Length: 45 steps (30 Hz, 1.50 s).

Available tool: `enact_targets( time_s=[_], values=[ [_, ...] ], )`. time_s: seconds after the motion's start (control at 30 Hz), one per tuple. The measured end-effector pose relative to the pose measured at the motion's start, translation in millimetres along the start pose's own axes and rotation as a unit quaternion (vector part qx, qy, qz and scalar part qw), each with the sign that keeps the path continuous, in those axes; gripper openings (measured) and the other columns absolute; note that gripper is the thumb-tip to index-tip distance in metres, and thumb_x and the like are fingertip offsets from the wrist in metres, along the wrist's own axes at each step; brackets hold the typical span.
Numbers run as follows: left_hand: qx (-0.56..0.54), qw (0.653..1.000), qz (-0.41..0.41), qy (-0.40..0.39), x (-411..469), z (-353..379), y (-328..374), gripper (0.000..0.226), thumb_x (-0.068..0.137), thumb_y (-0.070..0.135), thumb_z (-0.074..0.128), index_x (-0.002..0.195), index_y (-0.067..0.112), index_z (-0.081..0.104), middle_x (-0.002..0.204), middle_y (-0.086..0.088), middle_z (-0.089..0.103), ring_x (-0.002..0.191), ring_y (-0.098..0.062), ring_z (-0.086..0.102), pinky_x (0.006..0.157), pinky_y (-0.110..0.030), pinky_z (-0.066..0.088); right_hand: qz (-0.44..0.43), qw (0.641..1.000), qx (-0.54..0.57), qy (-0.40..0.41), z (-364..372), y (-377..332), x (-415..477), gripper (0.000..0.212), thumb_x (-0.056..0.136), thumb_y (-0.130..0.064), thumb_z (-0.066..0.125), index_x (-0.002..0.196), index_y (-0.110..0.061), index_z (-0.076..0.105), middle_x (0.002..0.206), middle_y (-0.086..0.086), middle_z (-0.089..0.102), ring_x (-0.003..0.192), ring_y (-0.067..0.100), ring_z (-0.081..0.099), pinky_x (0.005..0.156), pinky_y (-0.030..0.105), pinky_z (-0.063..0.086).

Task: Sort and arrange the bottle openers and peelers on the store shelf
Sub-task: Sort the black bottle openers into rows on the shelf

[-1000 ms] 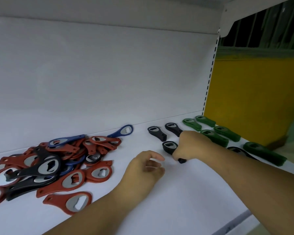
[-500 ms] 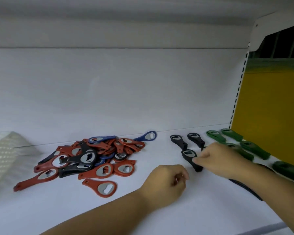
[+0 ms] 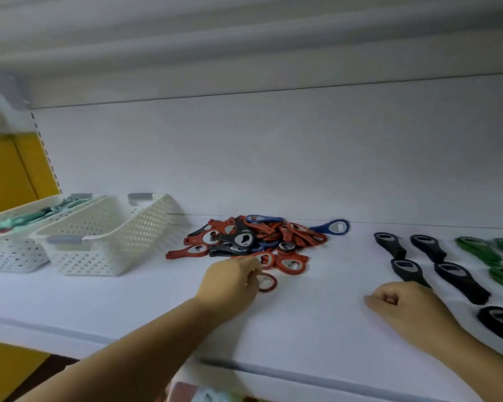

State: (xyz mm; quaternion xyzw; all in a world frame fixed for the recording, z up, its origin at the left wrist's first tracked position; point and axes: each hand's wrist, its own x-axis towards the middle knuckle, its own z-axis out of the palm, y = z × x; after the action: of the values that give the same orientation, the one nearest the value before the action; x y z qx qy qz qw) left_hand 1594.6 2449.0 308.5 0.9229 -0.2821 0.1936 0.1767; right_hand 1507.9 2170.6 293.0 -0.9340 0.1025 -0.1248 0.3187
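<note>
Red bottle opener [image 3: 267, 282], on the shelf [image 3: 317, 323] just near of the mixed pile [image 3: 253, 239], is now pinched by the left hand [image 3: 230, 282]. The right hand [image 3: 404, 310], curled and empty, has left the black opener [image 3: 407, 269] in its row, so reds likely come next.

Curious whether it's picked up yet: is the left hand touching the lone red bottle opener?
Touching. Head view: the left hand curls its fingers over the red bottle opener.

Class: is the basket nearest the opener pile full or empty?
Looks empty: inside the basket only bare perforated walls show, though its floor is hidden.
</note>
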Motion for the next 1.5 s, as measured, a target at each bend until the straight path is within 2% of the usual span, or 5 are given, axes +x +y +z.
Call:
enact_targets(
  time_s=[0.23, 0.73, 0.9, 1.27, 1.5],
  values=[
    [-0.072, 0.956, -0.281, -0.035, -3, -9, -57, 0.061, 0.088, 0.022, 0.055, 0.145, 0.019, 0.034, 0.149, -0.003, 0.033, 0.133, -0.021, 0.037, 0.106, -0.030, 0.032, 0.066, 0.996, 0.050, -0.034, 5, -26, 12, 0.036, 0.082, -0.027, 0.070, 0.049, -0.014, 0.062, 0.043, -0.005, 0.041, 0.046, 0.016, 0.038, 0.052, 0.026, 0.026],
    [0.035, 0.990, 0.117, -0.072, 74, 23, -121, 0.062, 0.081, 0.007, 0.051, 0.141, 0.023, 0.044, 0.150, 0.000, 0.037, 0.139, -0.017, 0.036, 0.112, -0.030, 0.026, 0.011, 0.973, 0.210, 0.099, 90, -112, 74, 0.019, 0.085, -0.018, 0.066, 0.072, -0.005, 0.068, 0.072, 0.017, 0.066, 0.066, 0.027, 0.059, 0.062, 0.030, 0.048],
    [-0.008, 0.989, 0.147, 0.028, 68, 27, -130, 0.035, 0.057, 0.000, 0.079, 0.086, 0.019, 0.075, 0.091, 0.004, 0.074, 0.079, -0.019, 0.071, 0.060, -0.026, 0.057, 0.000, 0.967, 0.224, 0.117, 87, -112, 70, 0.019, 0.084, -0.015, 0.066, 0.068, -0.022, 0.069, 0.064, 0.005, 0.065, 0.062, 0.018, 0.058, 0.059, 0.022, 0.045],
    [-0.188, 0.981, 0.029, -0.048, 72, 8, -140, 0.032, 0.075, 0.014, 0.077, 0.097, 0.032, 0.062, 0.098, 0.016, 0.057, 0.086, -0.002, 0.056, 0.074, -0.008, 0.040, -0.064, 0.987, 0.089, 0.114, 85, -100, 84, 0.029, 0.085, -0.019, 0.067, 0.059, -0.008, 0.063, 0.050, 0.007, 0.054, 0.047, 0.018, 0.046, 0.050, 0.026, 0.041],
    [-0.656, 0.710, -0.219, -0.135, 70, -15, -139, 0.042, 0.080, -0.015, 0.039, 0.090, 0.019, 0.062, 0.075, -0.005, 0.049, 0.055, -0.014, 0.042, 0.048, -0.023, 0.032, -0.126, 0.990, -0.066, -0.011, 100, -134, 82, 0.010, 0.084, -0.023, 0.066, 0.076, -0.028, 0.069, 0.077, -0.009, 0.063, 0.069, 0.006, 0.058, 0.064, 0.023, 0.050]
  ],
)
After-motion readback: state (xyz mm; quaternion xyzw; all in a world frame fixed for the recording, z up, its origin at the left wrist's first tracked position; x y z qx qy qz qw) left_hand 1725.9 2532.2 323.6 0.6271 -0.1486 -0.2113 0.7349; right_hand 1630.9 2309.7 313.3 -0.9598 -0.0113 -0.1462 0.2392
